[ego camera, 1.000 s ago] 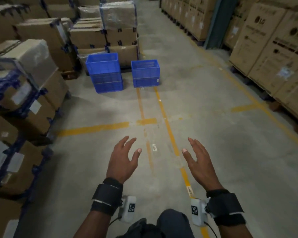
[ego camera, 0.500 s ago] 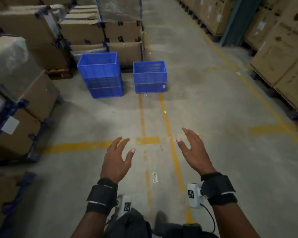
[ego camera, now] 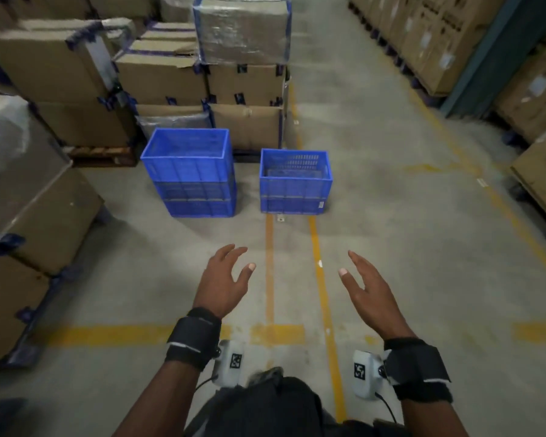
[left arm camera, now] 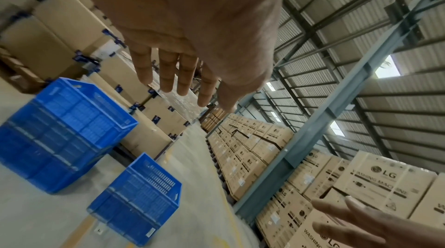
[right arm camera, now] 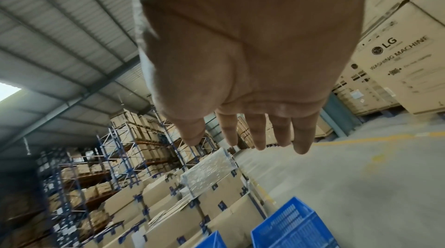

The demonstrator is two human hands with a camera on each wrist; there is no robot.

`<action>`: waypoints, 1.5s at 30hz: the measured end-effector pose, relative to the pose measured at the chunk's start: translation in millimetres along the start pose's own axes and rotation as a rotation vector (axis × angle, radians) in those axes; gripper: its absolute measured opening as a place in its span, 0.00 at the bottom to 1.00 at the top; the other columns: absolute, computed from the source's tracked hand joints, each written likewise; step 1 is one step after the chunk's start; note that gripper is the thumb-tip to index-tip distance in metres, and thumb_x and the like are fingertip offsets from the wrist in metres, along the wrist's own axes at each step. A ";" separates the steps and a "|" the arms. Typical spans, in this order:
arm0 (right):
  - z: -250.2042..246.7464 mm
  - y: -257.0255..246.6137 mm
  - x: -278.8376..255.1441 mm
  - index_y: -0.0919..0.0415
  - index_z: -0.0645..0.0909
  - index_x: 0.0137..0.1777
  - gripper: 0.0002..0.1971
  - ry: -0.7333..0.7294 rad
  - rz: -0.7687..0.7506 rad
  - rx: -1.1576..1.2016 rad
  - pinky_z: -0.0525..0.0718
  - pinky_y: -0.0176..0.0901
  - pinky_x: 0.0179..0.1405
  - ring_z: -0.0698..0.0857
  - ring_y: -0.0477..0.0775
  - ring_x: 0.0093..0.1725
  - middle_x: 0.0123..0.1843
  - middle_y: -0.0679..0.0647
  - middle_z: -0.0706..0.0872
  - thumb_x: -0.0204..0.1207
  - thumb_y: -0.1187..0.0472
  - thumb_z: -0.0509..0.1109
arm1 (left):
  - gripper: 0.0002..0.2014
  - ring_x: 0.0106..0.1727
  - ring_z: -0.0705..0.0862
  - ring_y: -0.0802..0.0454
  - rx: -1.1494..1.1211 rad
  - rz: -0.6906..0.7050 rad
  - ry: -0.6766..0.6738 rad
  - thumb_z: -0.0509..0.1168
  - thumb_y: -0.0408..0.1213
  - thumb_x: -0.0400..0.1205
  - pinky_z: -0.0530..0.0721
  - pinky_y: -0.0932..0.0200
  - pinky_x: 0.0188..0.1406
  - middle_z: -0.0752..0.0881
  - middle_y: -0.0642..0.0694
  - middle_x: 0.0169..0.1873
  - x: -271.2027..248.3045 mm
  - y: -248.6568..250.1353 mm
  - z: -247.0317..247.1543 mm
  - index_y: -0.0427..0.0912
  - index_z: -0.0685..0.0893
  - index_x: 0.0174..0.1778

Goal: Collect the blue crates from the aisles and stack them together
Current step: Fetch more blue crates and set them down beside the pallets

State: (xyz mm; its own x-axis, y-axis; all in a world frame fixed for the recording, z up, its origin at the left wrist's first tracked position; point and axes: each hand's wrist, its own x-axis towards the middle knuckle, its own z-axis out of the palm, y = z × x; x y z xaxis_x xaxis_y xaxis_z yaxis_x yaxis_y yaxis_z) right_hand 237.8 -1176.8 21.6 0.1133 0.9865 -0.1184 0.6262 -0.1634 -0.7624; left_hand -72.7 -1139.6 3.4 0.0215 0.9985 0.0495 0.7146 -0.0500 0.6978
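Perforated blue plastic crates [ego camera: 295, 181], matt cardboard boxes [ego camera: 161, 77], rough concrete floor [ego camera: 407, 247]

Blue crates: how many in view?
5, apparently: three nested in the left stack, two in the right stack, both on the floor before the cardboard boxes. More could be nested unseen.

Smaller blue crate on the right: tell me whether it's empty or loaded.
Empty. The smaller blue crate stands upright on the floor, its bare slotted walls showing inside.

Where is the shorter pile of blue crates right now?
In the head view, the shorter pile stands on the floor ahead, right of the taller pile, at the end of two yellow lines.
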 end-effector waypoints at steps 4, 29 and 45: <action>-21.3 -8.9 95.1 0.48 0.68 0.85 0.28 0.051 0.038 0.045 0.59 0.37 0.79 0.65 0.46 0.84 0.85 0.48 0.69 0.86 0.44 0.62 | 0.28 0.79 0.71 0.45 0.012 0.077 -0.060 0.60 0.58 0.81 0.69 0.47 0.78 0.75 0.44 0.78 126.9 32.4 11.0 0.49 0.80 0.75; -96.1 11.4 753.9 0.59 0.72 0.82 0.27 -0.162 0.028 -0.042 0.61 0.33 0.72 0.70 0.53 0.81 0.82 0.55 0.74 0.87 0.48 0.64 | 0.28 0.75 0.76 0.44 0.013 -0.087 -0.046 0.62 0.57 0.81 0.75 0.47 0.73 0.78 0.42 0.72 697.9 74.7 130.5 0.44 0.83 0.71; 16.1 96.0 1077.7 0.63 0.78 0.76 0.22 -0.375 0.442 -0.078 0.72 0.45 0.68 0.80 0.57 0.71 0.77 0.61 0.79 0.91 0.51 0.57 | 0.17 0.69 0.83 0.40 0.048 -0.462 -0.373 0.67 0.44 0.86 0.74 0.56 0.66 0.86 0.36 0.66 1039.0 -111.9 247.9 0.38 0.86 0.67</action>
State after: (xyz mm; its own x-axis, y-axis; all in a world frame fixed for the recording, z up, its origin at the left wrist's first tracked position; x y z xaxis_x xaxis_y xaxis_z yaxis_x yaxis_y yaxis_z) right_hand 407.6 -129.1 -189.4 0.1051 0.7593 -0.6422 0.6382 -0.5467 -0.5420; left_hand 43.1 -91.5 -200.3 -0.0608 0.8568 -0.5121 0.7389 0.3835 0.5540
